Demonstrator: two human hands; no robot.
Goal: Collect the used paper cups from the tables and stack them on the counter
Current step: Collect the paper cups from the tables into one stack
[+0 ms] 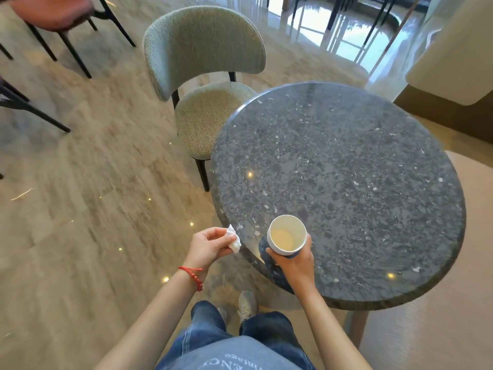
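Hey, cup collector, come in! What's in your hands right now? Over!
Right hand grips paper cup, lifted over table edge. Left hand pinches crumpled tissue. Nothing in the way.

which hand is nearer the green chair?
Left. The left hand, pinching a crumpled tissue, sits off the table edge below the green chair; the right hand holds the paper cup over the table, farther away.

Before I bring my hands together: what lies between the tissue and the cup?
Nothing. In the head view only the table edge shows between crumpled tissue and paper cup.
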